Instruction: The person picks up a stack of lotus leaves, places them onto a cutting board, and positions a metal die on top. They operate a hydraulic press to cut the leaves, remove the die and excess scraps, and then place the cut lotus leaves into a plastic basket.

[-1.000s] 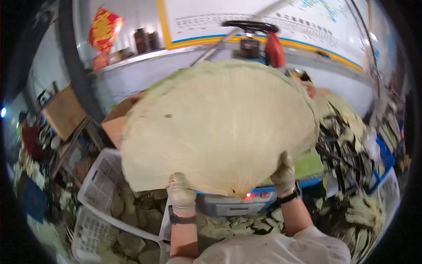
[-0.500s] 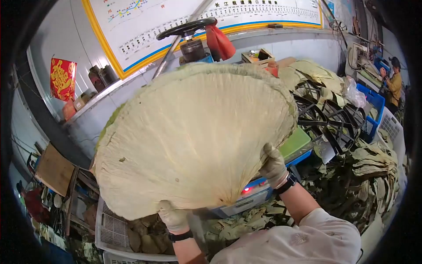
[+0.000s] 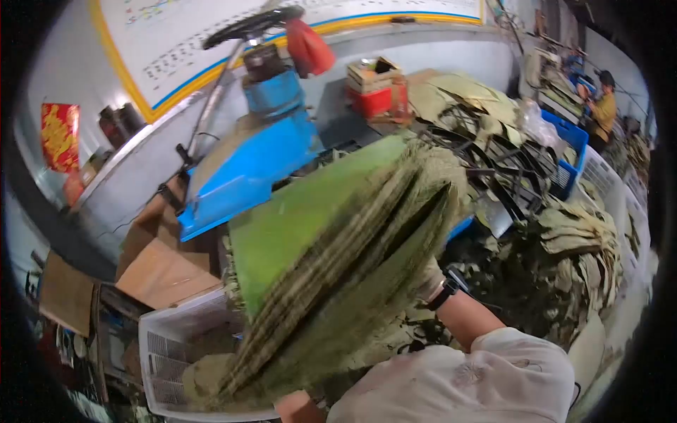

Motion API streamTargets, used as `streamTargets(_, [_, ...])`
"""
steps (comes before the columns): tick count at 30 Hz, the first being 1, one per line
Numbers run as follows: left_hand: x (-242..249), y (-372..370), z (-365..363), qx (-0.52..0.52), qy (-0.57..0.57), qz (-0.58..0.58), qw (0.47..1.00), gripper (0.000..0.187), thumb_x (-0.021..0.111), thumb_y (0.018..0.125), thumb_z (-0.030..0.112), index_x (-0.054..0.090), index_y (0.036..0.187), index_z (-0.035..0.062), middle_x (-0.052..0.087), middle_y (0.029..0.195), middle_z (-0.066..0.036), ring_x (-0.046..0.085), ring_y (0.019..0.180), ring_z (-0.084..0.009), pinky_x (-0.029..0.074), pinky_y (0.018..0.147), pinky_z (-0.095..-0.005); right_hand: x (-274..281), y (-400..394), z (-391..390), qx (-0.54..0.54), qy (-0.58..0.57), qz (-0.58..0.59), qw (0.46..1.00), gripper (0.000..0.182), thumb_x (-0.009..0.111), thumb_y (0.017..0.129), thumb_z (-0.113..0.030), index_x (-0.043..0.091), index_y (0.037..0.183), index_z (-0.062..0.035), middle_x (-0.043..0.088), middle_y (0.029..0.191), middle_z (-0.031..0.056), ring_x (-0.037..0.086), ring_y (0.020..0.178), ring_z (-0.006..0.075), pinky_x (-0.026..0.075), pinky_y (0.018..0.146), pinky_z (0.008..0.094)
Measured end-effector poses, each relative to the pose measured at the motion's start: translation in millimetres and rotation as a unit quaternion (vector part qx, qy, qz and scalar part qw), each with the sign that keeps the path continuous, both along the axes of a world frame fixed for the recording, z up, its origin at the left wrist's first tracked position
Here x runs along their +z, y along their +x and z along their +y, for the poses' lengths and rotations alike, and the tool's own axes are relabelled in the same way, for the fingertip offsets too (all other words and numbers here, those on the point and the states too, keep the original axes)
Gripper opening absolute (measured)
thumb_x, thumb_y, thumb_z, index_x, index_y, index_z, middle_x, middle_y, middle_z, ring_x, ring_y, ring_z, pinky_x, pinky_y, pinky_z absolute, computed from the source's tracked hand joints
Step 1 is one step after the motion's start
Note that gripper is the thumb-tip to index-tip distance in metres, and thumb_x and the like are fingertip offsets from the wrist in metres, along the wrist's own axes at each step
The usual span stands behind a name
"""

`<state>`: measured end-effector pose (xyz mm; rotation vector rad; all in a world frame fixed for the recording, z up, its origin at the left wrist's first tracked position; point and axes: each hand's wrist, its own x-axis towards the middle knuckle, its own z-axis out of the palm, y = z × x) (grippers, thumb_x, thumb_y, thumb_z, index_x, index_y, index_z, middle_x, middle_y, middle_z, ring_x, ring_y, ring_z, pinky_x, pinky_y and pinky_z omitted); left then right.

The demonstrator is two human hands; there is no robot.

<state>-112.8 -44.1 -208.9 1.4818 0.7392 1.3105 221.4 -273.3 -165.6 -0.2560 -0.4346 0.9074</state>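
A thick stack of dried lotus leaves (image 3: 352, 271) is held up in front of me, tilted edge-on, its layers slightly fanned and blurred by motion. My right hand (image 3: 429, 280), in a pale glove with a dark watch at the wrist, grips the stack's right side; its fingers are mostly hidden behind the leaves. At the lower end, my left hand is covered by the stack, and only the forearm (image 3: 300, 407) shows. Behind the leaves lies a green board (image 3: 282, 233), beside a blue machine (image 3: 247, 169) with a black handwheel (image 3: 252, 25).
A white crate (image 3: 151, 366) stands at lower left, near an open cardboard box (image 3: 166, 264). Leaf scraps and black curved strips (image 3: 508, 166) lie to the right. Farther off are a blue basket (image 3: 575, 158) and another person (image 3: 604, 113). A red box (image 3: 370, 100) sits at the back.
The stack has turned from its broad pale face to edge-on and dropped lower, uncovering the green board and blue machine. My view has shifted to the right.
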Motion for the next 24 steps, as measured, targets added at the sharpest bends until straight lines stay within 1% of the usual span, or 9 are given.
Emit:
streamTargets(12, [4.4, 22.8, -2.4, -0.041, -0.027, 0.068, 0.996, 0.045, 0.054, 0.103, 0.031, 0.055, 0.137, 0.0002, 0.057, 0.143, -0.017, 0.054, 0.13, -0.0335, 0.044, 0.111, -0.0496, 9.1, -26.4, -38.7, -0.05, -0.127, 0.138, 0.981, 0.049, 0.077, 0.091, -0.029, 0.064, 0.132, -0.004, 0.069, 0.13, 0.0118, 0.066, 0.119, 0.0306, 0.051, 0.106, 0.0503])
streamTargets(15, [1.3, 23.8, -5.5, -0.049, -0.024, 0.081, 0.995, 0.048, 0.052, 0.104, 0.033, 0.053, 0.14, 0.0003, 0.055, 0.146, -0.016, 0.052, 0.134, -0.0335, 0.043, 0.112, -0.0507, 24.1, -10.4, -34.1, -0.088, -0.049, 0.004, 0.995, 0.048, 0.073, 0.093, -0.036, 0.066, 0.129, -0.0035, 0.068, 0.132, 0.0123, 0.064, 0.122, 0.0323, 0.047, 0.109, 0.051])
streamTargets(17, [4.8, 22.8, -7.1, -0.041, -0.001, 0.107, 0.993, 0.05, 0.051, 0.105, 0.034, 0.051, 0.142, 0.0003, 0.053, 0.149, -0.016, 0.05, 0.136, -0.0335, 0.042, 0.113, -0.0513, -6.8, 13.4, -45.3, -0.086, -0.142, 0.031, 0.986, 0.053, 0.07, 0.095, -0.042, 0.064, 0.132, -0.0041, 0.066, 0.135, 0.013, 0.062, 0.123, 0.0318, 0.046, 0.11, 0.051])
streamTargets(19, [6.8, 33.5, -11.4, -0.041, 0.045, 0.152, 0.987, 0.052, 0.05, 0.105, 0.036, 0.05, 0.144, 0.0003, 0.051, 0.151, -0.016, 0.048, 0.138, -0.0335, 0.041, 0.114, -0.052, 11.4, 21.7, -48.2, -0.125, -0.132, -0.06, 0.982, 0.055, 0.068, 0.097, -0.045, 0.063, 0.133, -0.0049, 0.065, 0.136, 0.0129, 0.061, 0.123, 0.033, 0.043, 0.112, 0.0526])
streamTargets(20, [7.8, 40.2, -12.7, -0.048, 0.043, 0.145, 0.987, 0.053, 0.049, 0.106, 0.037, 0.049, 0.144, 0.0003, 0.05, 0.152, -0.016, 0.047, 0.139, -0.0334, 0.04, 0.115, -0.0523, 22.9, 25.3, -45.2, -0.154, -0.138, -0.029, 0.978, 0.058, 0.067, 0.097, -0.047, 0.061, 0.136, -0.0051, 0.064, 0.138, 0.0129, 0.059, 0.125, 0.0335, 0.043, 0.112, 0.053])
streamTargets(21, [8.6, 47.5, -11.6, -0.09, -0.035, 0.056, 0.994, 0.054, 0.048, 0.106, 0.037, 0.048, 0.145, 0.0003, 0.05, 0.153, -0.016, 0.046, 0.14, -0.0334, 0.04, 0.115, -0.0527, 32.1, 29.1, -40.2, -0.182, -0.146, 0.001, 0.972, 0.061, 0.065, 0.098, -0.049, 0.058, 0.14, -0.0053, 0.062, 0.14, 0.0129, 0.058, 0.127, 0.034, 0.042, 0.112, 0.0535])
streamTargets(22, [29.8, 50.4, -13.2, -0.199, -0.219, -0.214, 0.931, 0.053, 0.048, 0.106, 0.039, 0.052, 0.142, 0.0011, 0.056, 0.146, -0.015, 0.05, 0.135, -0.0309, 0.039, 0.116, -0.0491, 37.5, 35.8, -37.7, -0.192, -0.141, -0.016, 0.971, 0.062, 0.063, 0.1, -0.048, 0.052, 0.145, -0.0061, 0.06, 0.143, 0.0124, 0.056, 0.13, 0.0315, 0.043, 0.112, 0.0519])
streamTargets(23, [49.9, 60.0, -15.8, -0.298, -0.35, -0.472, 0.753, 0.051, 0.047, 0.105, 0.04, 0.055, 0.139, 0.0019, 0.062, 0.139, -0.013, 0.055, 0.13, -0.0283, 0.038, 0.117, -0.0455, 39.3, 45.5, -36.8, -0.207, -0.134, -0.034, 0.968, 0.064, 0.06, 0.102, -0.047, 0.047, 0.15, -0.0068, 0.057, 0.146, 0.0118, 0.054, 0.132, 0.029, 0.044, 0.112, 0.0504])
streamTargets(24, [44.0, 64.9, -12.4, -0.27, -0.333, -0.484, 0.763, 0.051, 0.047, 0.105, 0.04, 0.055, 0.139, 0.0019, 0.062, 0.139, -0.013, 0.055, 0.13, -0.0283, 0.038, 0.117, -0.0455, 35.7, 62.8, -39.3, -0.144, -0.113, -0.056, 0.981, 0.064, 0.061, 0.102, -0.046, 0.048, 0.149, -0.0054, 0.057, 0.146, 0.0116, 0.054, 0.131, 0.0288, 0.044, 0.112, 0.0492])
